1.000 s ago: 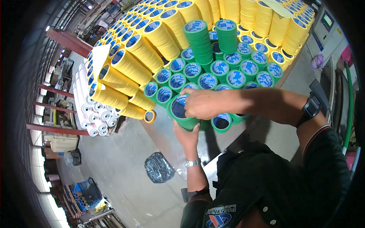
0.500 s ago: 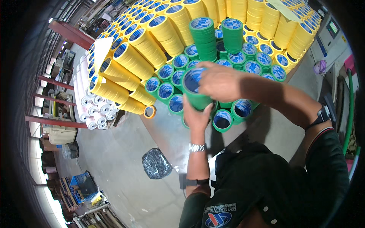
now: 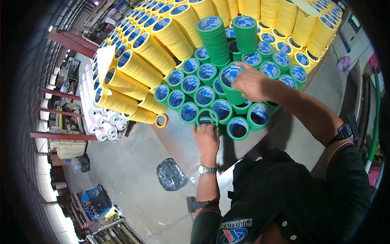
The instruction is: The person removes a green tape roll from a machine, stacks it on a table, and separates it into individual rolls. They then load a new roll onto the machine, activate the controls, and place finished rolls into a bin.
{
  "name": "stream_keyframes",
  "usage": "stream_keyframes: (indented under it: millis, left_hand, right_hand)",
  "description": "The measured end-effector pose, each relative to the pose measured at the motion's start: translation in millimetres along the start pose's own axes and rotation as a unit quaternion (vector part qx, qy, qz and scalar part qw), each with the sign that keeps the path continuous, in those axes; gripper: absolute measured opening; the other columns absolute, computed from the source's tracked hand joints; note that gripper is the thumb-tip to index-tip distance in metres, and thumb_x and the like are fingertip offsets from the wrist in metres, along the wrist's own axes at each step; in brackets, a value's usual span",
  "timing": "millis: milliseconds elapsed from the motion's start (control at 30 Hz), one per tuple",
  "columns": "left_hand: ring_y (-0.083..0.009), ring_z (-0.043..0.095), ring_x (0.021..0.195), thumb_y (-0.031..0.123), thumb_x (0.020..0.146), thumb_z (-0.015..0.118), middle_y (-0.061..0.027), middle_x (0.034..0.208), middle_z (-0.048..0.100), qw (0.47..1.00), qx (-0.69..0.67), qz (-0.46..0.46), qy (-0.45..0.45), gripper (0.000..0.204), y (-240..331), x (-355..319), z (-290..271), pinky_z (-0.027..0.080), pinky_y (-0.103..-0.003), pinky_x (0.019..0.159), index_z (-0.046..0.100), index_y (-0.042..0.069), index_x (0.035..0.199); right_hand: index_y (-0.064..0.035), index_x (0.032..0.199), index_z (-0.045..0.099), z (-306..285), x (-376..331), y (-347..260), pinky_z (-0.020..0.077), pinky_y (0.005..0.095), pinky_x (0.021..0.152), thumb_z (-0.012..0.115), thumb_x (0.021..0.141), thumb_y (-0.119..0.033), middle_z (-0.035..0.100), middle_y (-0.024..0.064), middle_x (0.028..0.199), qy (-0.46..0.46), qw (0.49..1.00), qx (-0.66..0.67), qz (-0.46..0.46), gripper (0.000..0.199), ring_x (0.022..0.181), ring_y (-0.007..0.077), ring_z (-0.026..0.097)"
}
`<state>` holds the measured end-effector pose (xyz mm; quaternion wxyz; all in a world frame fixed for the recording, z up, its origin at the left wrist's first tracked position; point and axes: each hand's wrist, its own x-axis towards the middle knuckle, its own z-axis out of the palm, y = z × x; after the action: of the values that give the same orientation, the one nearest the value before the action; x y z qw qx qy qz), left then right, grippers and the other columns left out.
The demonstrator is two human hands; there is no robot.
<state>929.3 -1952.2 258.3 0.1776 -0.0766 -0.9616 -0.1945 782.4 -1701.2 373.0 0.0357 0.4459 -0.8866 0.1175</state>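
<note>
My right hand (image 3: 252, 84) is closed on the rim of a short stack of green tape rolls (image 3: 230, 90), held upright among the other green rolls. At the front edge of the group, my left hand (image 3: 206, 138) has its fingers on a single green tape roll (image 3: 214, 115), which is tilted over another roll. Green tape rolls (image 3: 204, 96) with blue-printed cores stand close together around both hands. Behind them rise two taller green stacks (image 3: 214, 42). What lies under the held stack is partly hidden.
Tall stacks of yellow tape rolls (image 3: 162, 46) line the far side, some leaning. A loose orange-edged roll (image 3: 161, 120) lies at the table's (image 3: 172, 136) left edge. White film rolls (image 3: 109, 126) are piled to the left. A black plastic-wrapped bundle (image 3: 171, 175) sits on the floor.
My right hand has carried the green stack to the right, in among the other rolls. My left hand has let go of that stack and come nearer, onto a single green roll.
</note>
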Motion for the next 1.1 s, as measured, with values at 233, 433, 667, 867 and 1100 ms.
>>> stream_keyframes:
  millis: [233,433,667,867,1100]
  left_hand:
    - [-0.028,0.059,0.092,0.011,0.079,0.074,-0.0068,0.088,0.061,1.0,0.019,-0.013,0.001,0.016,-2.9,-19.9,-19.9,0.035,-0.056,0.107,0.071,0.011,0.095]
    - [-0.0282,0.06,0.091,0.012,0.079,0.075,-0.0065,0.088,0.062,1.0,0.003,-0.024,-0.007,0.016,-5.5,-22.2,-10.4,0.035,-0.056,0.107,0.072,0.011,0.095]
    - [-0.0302,0.06,0.099,0.013,0.078,0.078,-0.0104,0.096,0.064,0.999,-0.028,-0.046,-0.009,0.031,-0.4,-23.6,-5.4,0.032,-0.054,0.11,0.068,0.007,0.107]
    - [-0.0392,0.055,0.121,0.001,0.074,0.076,-0.0191,0.127,0.061,0.983,-0.117,-0.045,0.131,0.05,24.4,-22.0,-12.7,0.043,-0.047,0.105,0.061,0.002,0.122]
    - [-0.0384,0.057,0.121,-0.002,0.074,0.074,-0.0189,0.125,0.063,0.978,-0.168,-0.044,0.116,0.046,48.4,-17.1,-12.3,0.044,-0.047,0.105,0.062,0.001,0.119]
  right_hand:
    - [-0.0083,0.081,0.067,2.1,-7.0,4.1,0.026,0.0528,0.12,0.072,0.068,-0.004,0.066,0.0071,0.078,0.038,0.999,-0.001,-0.017,0.014,0.09,0.0265,0.064]
    - [-0.0086,0.083,0.067,0.4,-3.0,2.8,0.0259,0.053,0.119,0.073,0.069,-0.007,0.066,0.007,0.079,0.012,1.0,0.002,-0.013,0.015,0.092,0.0259,0.064]
    - [-0.0068,0.088,0.067,-2.1,-4.4,2.7,0.0293,0.0568,0.115,0.073,0.072,-0.014,0.064,0.0126,0.079,0.048,0.997,0.052,-0.033,0.019,0.089,0.0326,0.064]
    - [-0.0053,0.092,0.068,-9.6,-3.0,3.8,0.0279,0.0563,0.116,0.073,0.075,-0.019,0.067,0.0146,0.083,0.007,0.997,0.077,-0.003,0.023,0.094,0.0331,0.065]
    - [-0.004,0.1,0.066,-2.2,-4.1,14.0,0.0265,0.0561,0.116,0.073,0.08,-0.022,0.066,0.0159,0.091,0.049,0.989,0.137,0.015,0.027,0.099,0.0357,0.063]
